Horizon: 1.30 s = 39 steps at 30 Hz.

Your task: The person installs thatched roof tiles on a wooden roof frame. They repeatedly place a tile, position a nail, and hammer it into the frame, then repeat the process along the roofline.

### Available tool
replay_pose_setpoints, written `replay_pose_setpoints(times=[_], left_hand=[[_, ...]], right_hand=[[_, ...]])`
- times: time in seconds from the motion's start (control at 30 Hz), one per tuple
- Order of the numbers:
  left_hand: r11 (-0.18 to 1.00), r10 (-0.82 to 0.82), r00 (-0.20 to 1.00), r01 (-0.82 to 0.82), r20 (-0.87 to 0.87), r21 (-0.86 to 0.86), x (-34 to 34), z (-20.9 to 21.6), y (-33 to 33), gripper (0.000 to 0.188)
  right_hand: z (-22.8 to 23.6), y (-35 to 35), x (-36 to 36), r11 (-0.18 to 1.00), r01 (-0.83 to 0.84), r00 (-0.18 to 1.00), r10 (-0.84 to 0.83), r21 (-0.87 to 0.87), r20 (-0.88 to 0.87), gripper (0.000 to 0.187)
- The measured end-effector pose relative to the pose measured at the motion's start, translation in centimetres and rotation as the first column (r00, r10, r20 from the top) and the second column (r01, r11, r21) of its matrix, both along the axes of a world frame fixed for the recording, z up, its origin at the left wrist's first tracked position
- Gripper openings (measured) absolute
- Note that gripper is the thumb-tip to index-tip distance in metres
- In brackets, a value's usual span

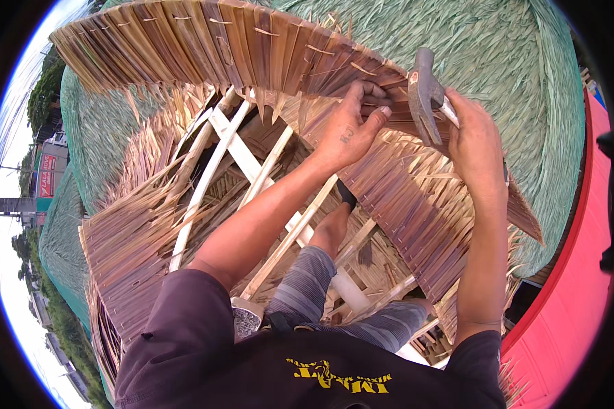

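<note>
A long thatch panel (245,48) of brown leaf strips, stitched along its length, curves across the top and down to the right. My left hand (351,133) rests against its lower edge, fingers curled and thumb close to them. Whatever lies between those fingertips is too small to make out. To the right, my right hand (476,136) is closed around the handle of a claw hammer (424,95). The hammer's head is raised in front of the panel, its claw pointing down. Below lies another row of thatch (416,211), fixed over the roof frame.
Pale wooden battens (208,184) cross the open roof frame, and my legs stand among them. More thatch (136,259) covers the left side. Green netting (477,41) wraps the thatched roof behind. A red metal roof (559,334) lies at the right. A pale container (247,315) sits near my waist.
</note>
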<state>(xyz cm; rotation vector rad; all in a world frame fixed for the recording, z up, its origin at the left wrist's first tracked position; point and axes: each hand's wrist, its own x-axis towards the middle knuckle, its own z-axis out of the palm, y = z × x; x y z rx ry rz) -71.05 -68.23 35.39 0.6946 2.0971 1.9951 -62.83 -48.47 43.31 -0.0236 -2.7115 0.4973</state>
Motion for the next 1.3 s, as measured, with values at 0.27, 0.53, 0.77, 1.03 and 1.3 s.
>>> replay_pose_setpoints(times=[0.27, 0.53, 0.77, 1.03, 1.3], left_hand=[[0.969, -0.219, 0.829, 0.123, 0.514, 0.213, 1.4, -13.5, 4.1, 0.049], [0.954, 0.224, 0.294, -0.261, 0.929, -0.147, 3.2, -31.4, -1.4, 0.059], [0.863, 0.504, 0.264, -0.19, 0.823, -0.468, 0.1, -46.4, -3.1, 0.037], [0.7, 0.684, 0.418, -0.146, 0.597, -0.699, -2.5, -53.8, -7.7, 0.039], [0.801, 0.589, 0.415, -0.189, 0.693, -0.568, -2.2, -53.1, -9.3, 0.046]], right_hand=[[-16.6, 1.7, 4.7, 0.964, 0.216, 0.96, -0.239, 0.154, 0.144, 0.052], [-36.5, -6.4, 14.8, 0.939, 0.332, 0.831, -0.337, 0.092, 0.442, 0.055], [-45.4, -9.6, 16.9, 0.902, 0.43, 0.705, -0.313, -0.032, 0.637, 0.062], [-50.8, -11.2, 14.7, 0.872, 0.488, 0.597, -0.304, -0.036, 0.742, 0.058], [-54.5, -11.5, 15.7, 0.844, 0.537, 0.581, -0.362, -0.009, 0.729, 0.056]])
